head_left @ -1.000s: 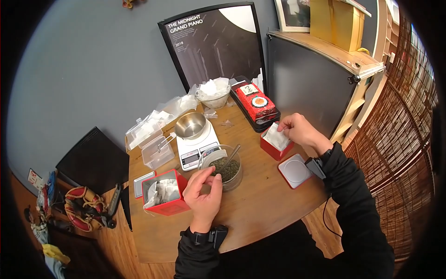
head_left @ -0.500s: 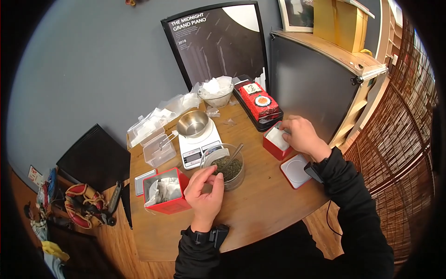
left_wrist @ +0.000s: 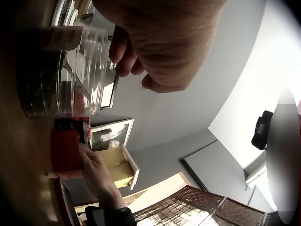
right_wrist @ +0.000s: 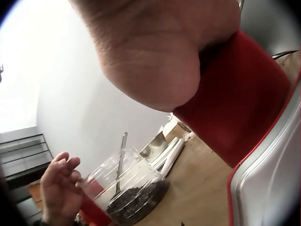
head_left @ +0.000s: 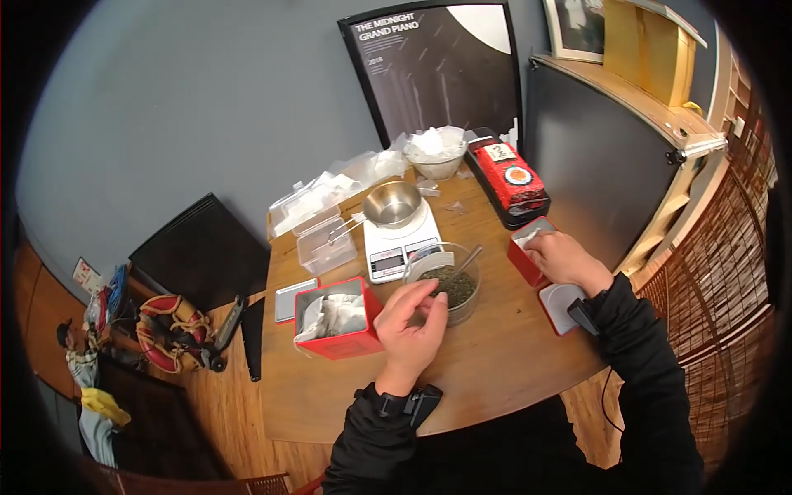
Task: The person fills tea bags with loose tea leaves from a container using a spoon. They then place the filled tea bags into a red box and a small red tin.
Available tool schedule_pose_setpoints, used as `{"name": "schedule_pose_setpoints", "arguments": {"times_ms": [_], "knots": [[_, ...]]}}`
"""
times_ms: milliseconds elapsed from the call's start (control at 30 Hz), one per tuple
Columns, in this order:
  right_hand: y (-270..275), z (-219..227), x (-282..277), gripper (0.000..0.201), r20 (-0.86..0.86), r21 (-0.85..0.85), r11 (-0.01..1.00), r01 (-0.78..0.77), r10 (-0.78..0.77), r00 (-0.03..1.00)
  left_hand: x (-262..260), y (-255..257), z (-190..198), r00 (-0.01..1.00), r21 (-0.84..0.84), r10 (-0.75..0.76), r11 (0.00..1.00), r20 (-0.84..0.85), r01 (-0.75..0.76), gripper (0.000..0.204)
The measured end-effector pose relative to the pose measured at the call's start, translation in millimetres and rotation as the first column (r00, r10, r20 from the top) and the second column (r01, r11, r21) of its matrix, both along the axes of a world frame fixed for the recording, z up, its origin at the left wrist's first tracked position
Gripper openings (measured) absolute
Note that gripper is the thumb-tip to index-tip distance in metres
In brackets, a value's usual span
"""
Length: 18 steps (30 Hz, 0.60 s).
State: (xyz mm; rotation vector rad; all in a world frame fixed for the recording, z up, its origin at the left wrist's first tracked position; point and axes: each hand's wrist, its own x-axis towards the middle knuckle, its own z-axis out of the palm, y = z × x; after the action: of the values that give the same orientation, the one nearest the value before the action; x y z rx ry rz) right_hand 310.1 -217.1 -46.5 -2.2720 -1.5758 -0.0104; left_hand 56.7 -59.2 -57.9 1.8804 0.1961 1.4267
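fingers of the right hand reach into the tin right of the jar, grip hidden; left hand bends loosely, empty. pouch seems light, soft: pinch its edge.

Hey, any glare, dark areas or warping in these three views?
Head view: lens distortion bows the poster, black corners; left wrist view: white glare at upper right, dim table at left; right wrist view: washed-out upper left, dark shadow where the right hand meets the red tin.
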Motion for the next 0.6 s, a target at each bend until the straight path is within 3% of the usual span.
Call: {"name": "schedule_pose_setpoints", "arguments": {"times_ms": [233, 300, 367, 433, 500, 533, 600], "knots": [[3, 3, -4, 0.02, 0.018, 0.044, 0.999, 0.008, -0.008, 1.0, -14, -15, 23, 1.0, 0.064, 0.017, 0.998, -0.023, -0.016, 0.022], [3, 10, -9, 0.018, -0.069, 0.007, 0.996, 0.086, -0.085, 0.994, -29, -23, 35, 0.998, 0.081, 0.057, 0.995, -0.034, -0.054, 0.019], [3, 8, -9, 0.018, -0.036, 0.001, 0.996, 0.088, -0.088, 0.995, -50, -21, 45, 0.986, 0.284, 0.161, 0.948, -0.048, -0.142, 0.015], [-6, 5, -3, 0.018, 0.001, -0.024, 0.992, 0.122, -0.122, 0.993, -76, -7, 49, 0.949, 0.329, 0.307, 0.906, -0.073, -0.268, 0.011], [-11, 2, -2, 0.017, 0.072, 0.212, 0.977, 0.03, -0.046, 0.996, -99, 12, 49, 0.892, 0.335, 0.446, 0.852, -0.066, -0.402, 0.015], [-16, 7, -6, 0.017, 0.066, 0.197, 0.979, 0.056, -0.07, 0.995, -110, 24, 50, 0.852, 0.39, 0.519, 0.801, -0.073, -0.454, 0.018], [-22, 21, -19, 0.015, -0.005, 0.365, 0.929, 0.066, -0.068, 0.998, -125, 36, 61, 0.747, 0.423, 0.631, 0.747, -0.207, -0.513, 0.024]]}}
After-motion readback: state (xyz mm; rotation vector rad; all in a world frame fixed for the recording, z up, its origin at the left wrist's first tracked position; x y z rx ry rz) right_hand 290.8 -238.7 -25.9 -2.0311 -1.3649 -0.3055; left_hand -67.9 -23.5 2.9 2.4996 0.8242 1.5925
